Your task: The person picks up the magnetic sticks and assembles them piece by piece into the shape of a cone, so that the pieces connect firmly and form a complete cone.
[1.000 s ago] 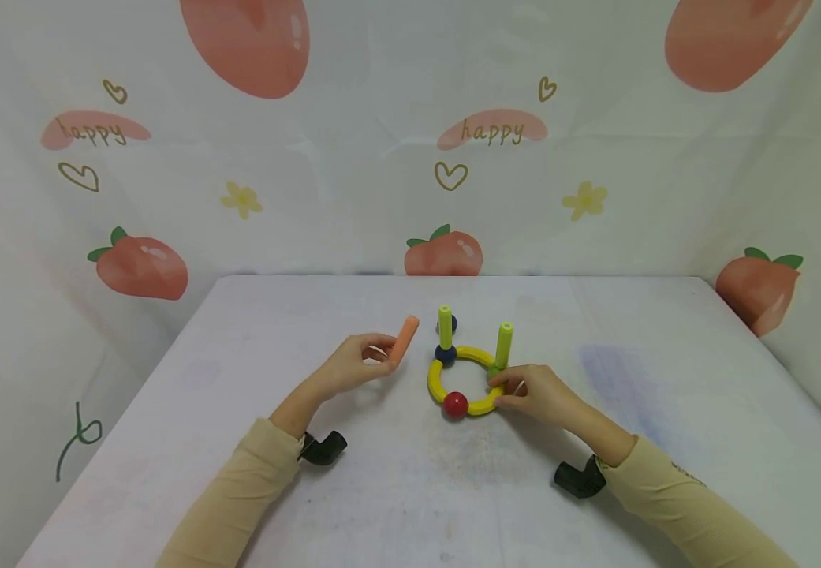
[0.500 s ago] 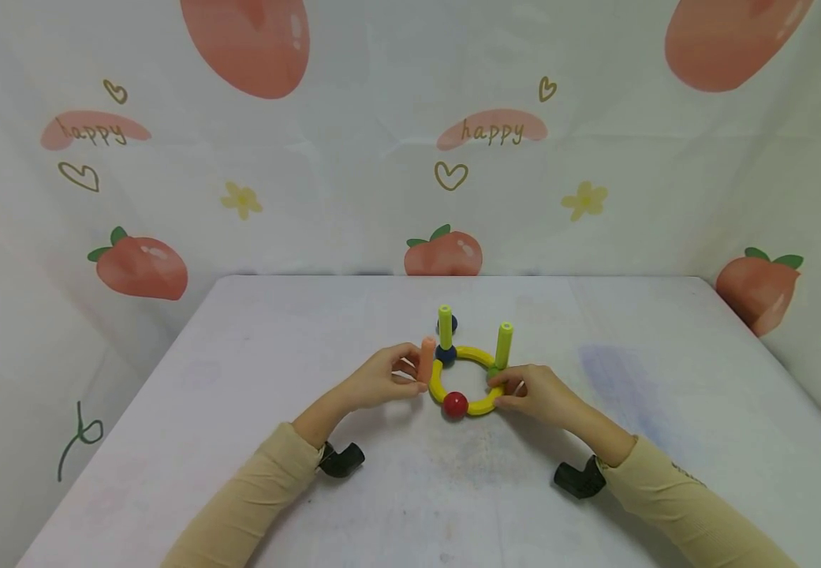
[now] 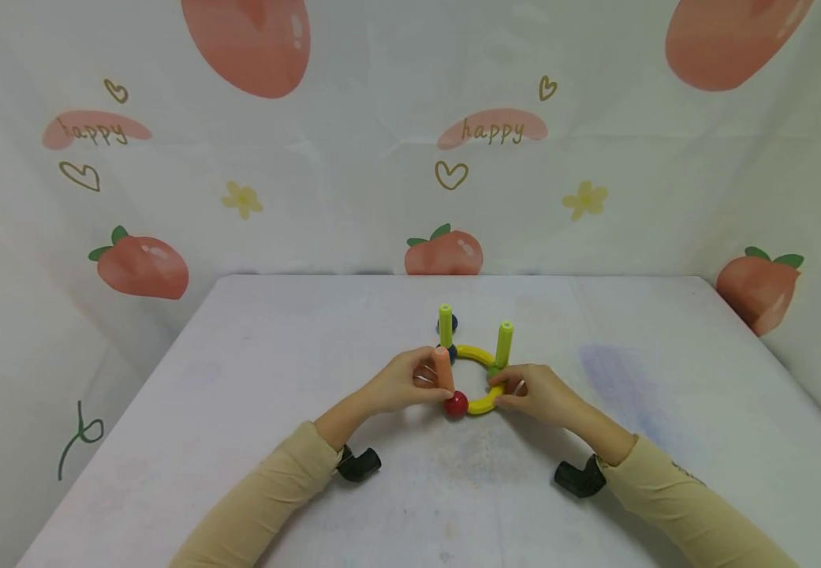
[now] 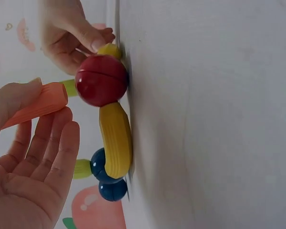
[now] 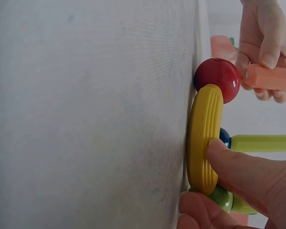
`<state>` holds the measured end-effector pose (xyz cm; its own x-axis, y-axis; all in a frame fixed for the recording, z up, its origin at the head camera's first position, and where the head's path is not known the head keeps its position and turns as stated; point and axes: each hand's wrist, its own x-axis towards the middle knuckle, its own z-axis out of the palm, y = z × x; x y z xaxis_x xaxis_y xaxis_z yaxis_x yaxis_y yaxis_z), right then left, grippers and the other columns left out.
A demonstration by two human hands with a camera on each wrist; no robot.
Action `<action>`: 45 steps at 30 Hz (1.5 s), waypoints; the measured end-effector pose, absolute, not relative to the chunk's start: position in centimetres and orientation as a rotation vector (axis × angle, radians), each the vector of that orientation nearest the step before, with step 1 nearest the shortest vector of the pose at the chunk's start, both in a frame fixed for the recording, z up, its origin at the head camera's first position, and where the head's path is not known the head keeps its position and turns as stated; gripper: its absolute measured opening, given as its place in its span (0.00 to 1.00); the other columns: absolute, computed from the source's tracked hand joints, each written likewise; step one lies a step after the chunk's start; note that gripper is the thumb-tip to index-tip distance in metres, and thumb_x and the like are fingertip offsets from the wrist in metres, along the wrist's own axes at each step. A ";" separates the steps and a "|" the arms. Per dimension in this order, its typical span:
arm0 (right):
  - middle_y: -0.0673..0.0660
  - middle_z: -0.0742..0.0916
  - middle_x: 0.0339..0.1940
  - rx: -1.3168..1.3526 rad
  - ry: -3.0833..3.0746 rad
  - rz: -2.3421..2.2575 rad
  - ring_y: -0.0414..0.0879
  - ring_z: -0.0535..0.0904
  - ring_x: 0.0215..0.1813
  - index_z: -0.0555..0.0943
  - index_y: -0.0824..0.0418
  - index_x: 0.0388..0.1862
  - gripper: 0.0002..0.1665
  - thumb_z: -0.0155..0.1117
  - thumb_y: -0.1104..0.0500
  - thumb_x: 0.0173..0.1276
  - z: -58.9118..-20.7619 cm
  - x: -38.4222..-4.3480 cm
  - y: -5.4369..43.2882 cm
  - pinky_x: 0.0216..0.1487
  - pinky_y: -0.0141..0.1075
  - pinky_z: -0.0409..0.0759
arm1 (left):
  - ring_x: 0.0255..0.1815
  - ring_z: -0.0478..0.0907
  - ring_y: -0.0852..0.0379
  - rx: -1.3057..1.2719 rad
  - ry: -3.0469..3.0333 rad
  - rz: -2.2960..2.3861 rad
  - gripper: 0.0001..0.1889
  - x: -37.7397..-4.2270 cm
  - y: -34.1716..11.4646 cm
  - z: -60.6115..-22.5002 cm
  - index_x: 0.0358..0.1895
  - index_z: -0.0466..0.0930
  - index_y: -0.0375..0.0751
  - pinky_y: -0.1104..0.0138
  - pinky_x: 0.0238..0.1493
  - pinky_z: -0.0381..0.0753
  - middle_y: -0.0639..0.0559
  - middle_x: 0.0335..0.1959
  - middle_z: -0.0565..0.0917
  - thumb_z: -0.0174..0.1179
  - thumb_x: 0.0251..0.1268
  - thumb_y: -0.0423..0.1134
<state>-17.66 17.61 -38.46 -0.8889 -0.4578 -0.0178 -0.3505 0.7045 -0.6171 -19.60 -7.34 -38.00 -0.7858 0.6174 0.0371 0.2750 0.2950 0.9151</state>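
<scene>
My left hand [image 3: 404, 382] pinches an orange ribbed rod [image 3: 442, 369] between thumb and fingers. The rod stands nearly upright, its lower end close over a red ball [image 3: 456, 405]. That ball joins curved yellow sticks [image 4: 116, 138] of a ring lying on the table. With thumb and fingers, my right hand [image 3: 542, 393] grips the ring's near-right yellow stick [image 5: 203, 143] beside a green ball [image 5: 221, 198]. One lime rod [image 3: 505, 345] rises from the green ball, another lime rod [image 3: 445, 325] from a dark blue ball [image 4: 99, 162]. The left hand partly covers the ring's left side in the head view.
A second dark blue ball [image 4: 113, 190] rests on the white table [image 3: 311, 315] just behind the ring. Black wrist mounts [image 3: 360, 465] hang by both sleeves. A printed curtain [image 3: 353, 158] closes off the table's back edge.
My left hand has carried the orange rod to the right, from left of the ring to just over the red ball, turning it more upright. The right hand has stayed in place.
</scene>
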 end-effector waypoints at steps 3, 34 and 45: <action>0.53 0.83 0.28 -0.648 2.741 -0.939 0.38 0.73 0.27 0.82 0.63 0.44 0.15 0.68 0.60 0.58 -38.5 -17.7 17.6 0.29 0.27 0.73 | 0.41 0.81 0.54 0.838 2.240 1.480 0.19 -19.5 -7.0 -38.0 0.49 0.71 0.29 0.71 0.44 0.82 0.34 0.42 0.80 0.65 0.53 0.28; 0.53 0.83 0.28 -0.651 2.735 -0.936 0.38 0.74 0.27 0.82 0.64 0.43 0.14 0.68 0.61 0.58 -38.5 -17.8 17.6 0.29 0.27 0.74 | 0.39 0.77 0.61 0.864 2.368 1.254 0.15 -19.3 -5.9 -38.0 0.42 0.74 0.38 0.77 0.41 0.78 0.44 0.38 0.82 0.67 0.53 0.35; 0.53 0.83 0.28 -0.648 2.736 -0.930 0.38 0.73 0.27 0.82 0.64 0.43 0.14 0.68 0.61 0.58 -38.6 -17.8 17.6 0.28 0.27 0.73 | 0.37 0.77 0.61 0.857 2.490 1.144 0.17 -18.9 -5.3 -37.8 0.40 0.75 0.40 0.76 0.38 0.74 0.47 0.36 0.83 0.71 0.49 0.39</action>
